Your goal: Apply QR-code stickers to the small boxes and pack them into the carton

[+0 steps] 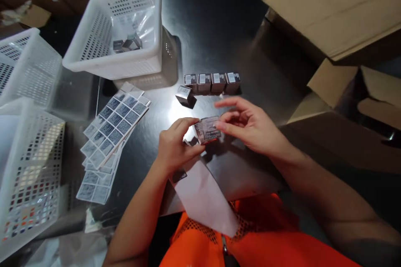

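My left hand grips a small dark box between thumb and fingers, with printed text on its upper face. At the box's right edge is my right hand, its fingers apart and the thumb tip at or just over the box. Below my left hand a white paper sheet extends over the table edge, with a dark label near its upper left corner. Beyond my hands, several small boxes with white barcode labels stand in a row. Another small box sits askew before them.
Overlapping label sheets lie on the metal table to the left. A white basket at the back holds a few small boxes in plastic. More white baskets line the left; cardboard boxes crowd the right.
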Motion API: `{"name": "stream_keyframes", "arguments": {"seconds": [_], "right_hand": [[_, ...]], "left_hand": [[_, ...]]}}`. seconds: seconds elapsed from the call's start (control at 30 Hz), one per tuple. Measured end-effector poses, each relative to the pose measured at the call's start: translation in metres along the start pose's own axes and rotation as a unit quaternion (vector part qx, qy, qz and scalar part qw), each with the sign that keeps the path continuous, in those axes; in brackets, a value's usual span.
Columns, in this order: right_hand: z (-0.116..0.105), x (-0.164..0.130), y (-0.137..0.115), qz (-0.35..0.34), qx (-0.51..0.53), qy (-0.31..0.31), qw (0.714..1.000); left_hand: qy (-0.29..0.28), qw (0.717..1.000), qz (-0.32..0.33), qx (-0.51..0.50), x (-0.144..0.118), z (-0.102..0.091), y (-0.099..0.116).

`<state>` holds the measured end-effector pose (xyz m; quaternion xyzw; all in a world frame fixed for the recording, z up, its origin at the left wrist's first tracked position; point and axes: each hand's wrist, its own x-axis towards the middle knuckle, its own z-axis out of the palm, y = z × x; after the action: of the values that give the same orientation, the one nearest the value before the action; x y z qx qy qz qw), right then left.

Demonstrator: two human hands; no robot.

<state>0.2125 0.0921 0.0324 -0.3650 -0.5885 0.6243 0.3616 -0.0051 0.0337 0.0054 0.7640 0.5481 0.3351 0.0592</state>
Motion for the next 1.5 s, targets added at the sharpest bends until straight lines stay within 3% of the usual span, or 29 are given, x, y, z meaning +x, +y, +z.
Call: {"name": "stream_keyframes", "arguments": {"seconds": [0.13,0.27,0.7,0.93,1.13,1.27,1.33,1.4,1.5], "right_hand": [[0.001,0.0,0.001,0.063,0.012,0.009,0.998],[0.004,-0.001,0.0,0.083,0.026,0.003,0.996],[0.004,-0.001,0.003,0.078,0.018,0.006,0.997],[0.006,-0.002,0.004,0.06,0.01,0.013,0.998],[0.01,-0.005,0.007,0.024,-0.093,0.055,0.994],[0.004,-0.008,0.003,-0.042,-0.283,0.169,0.943],[0.004,-0.011,0.001,-0.087,-0.299,0.207,0.928],[0.009,-0.016,0.002,-0.114,-0.272,0.167,0.941],[0.028,-0.024,0.011,-0.182,-0.273,0.021,0.945]], "left_hand": [[-0.004,1.0,0.012,0.017,0.0,-0.002,0.004],[-0.008,0.999,0.019,0.025,0.001,-0.002,0.005],[-0.005,0.999,0.034,0.029,0.0,-0.002,0.004],[-0.008,0.999,0.008,0.032,-0.001,0.0,0.006],[0.001,0.999,0.025,0.036,-0.002,0.002,0.008],[0.018,0.998,-0.042,0.042,-0.002,0.003,0.01],[0.06,0.99,-0.118,0.046,-0.001,0.001,0.009],[0.106,0.974,-0.192,0.058,0.002,-0.001,0.006],[0.143,0.951,-0.262,0.079,0.006,-0.003,-0.002]]}}
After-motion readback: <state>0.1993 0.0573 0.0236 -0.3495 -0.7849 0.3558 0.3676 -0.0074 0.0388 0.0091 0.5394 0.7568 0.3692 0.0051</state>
